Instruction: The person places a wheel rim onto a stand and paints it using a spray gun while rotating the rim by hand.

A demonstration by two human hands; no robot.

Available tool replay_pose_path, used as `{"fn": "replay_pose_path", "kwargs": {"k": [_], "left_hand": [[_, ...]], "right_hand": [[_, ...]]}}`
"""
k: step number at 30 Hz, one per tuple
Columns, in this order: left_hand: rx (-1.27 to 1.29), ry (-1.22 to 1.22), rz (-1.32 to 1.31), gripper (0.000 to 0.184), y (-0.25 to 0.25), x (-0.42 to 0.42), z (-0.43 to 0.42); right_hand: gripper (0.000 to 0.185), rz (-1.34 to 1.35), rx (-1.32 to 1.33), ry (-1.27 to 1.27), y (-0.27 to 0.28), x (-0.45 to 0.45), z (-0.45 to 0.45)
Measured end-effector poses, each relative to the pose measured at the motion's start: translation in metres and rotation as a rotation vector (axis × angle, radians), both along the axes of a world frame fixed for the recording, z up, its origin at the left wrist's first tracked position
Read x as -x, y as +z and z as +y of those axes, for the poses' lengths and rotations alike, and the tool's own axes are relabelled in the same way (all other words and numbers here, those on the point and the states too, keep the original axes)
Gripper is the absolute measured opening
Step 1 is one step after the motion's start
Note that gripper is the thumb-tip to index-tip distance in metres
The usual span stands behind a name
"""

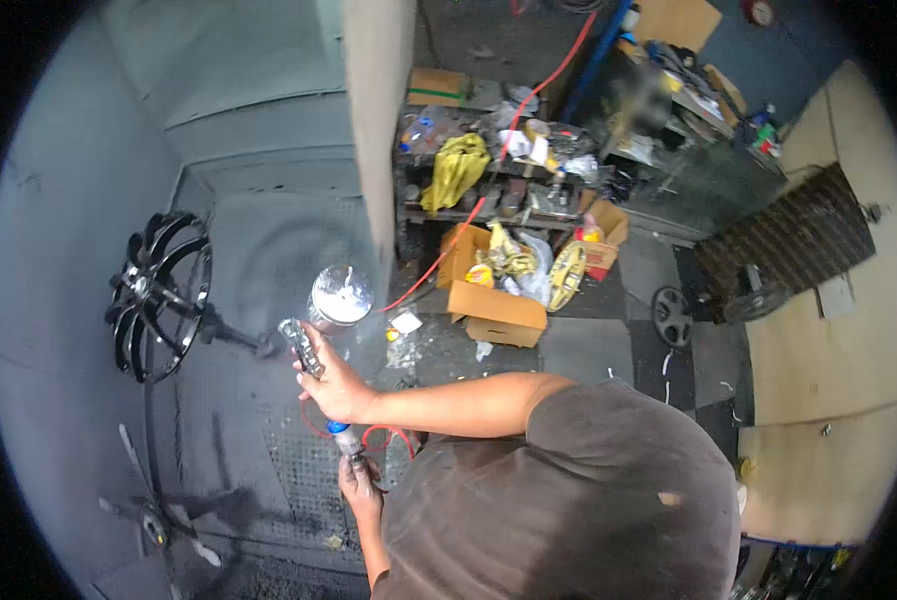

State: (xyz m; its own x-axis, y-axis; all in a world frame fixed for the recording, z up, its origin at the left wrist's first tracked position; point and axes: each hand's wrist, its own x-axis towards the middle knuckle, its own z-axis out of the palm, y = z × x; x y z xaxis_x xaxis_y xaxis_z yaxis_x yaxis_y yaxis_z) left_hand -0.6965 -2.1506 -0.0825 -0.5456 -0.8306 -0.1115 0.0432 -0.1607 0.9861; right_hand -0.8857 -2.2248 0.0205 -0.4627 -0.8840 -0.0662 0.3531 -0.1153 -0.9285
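In the head view my right hand point(334, 388) is wrapped around a metal spray gun point(299, 345). A clear cup point(341, 297) with silvery-white contents sits on the gun. Below it, my left hand point(361, 484) grips a small cylindrical fitting with a blue end point(343, 437); its exact kind is unclear. A thin red hose point(397, 430) loops beside this fitting. Ahead of both hands, a glossy black wheel rim point(159, 290) is held on a dark stand, apart from the gun.
The stand's legs point(159, 525) spread over the floor at lower left. A red hose point(439, 262) runs up past cluttered shelves point(439, 215). Cardboard boxes point(499, 315), a gold rim point(567, 275) and a dark wheel point(672, 316) are on the right.
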Motion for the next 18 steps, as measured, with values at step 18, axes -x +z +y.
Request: {"fn": "replay_pose_path", "kwargs": {"k": [18], "left_hand": [[-0.061,-0.245,-0.112,0.020,-0.012,0.084,-0.007]], "right_hand": [[0.083,-0.035,-0.115,-0.416,-0.041,0.113,0.083]]}}
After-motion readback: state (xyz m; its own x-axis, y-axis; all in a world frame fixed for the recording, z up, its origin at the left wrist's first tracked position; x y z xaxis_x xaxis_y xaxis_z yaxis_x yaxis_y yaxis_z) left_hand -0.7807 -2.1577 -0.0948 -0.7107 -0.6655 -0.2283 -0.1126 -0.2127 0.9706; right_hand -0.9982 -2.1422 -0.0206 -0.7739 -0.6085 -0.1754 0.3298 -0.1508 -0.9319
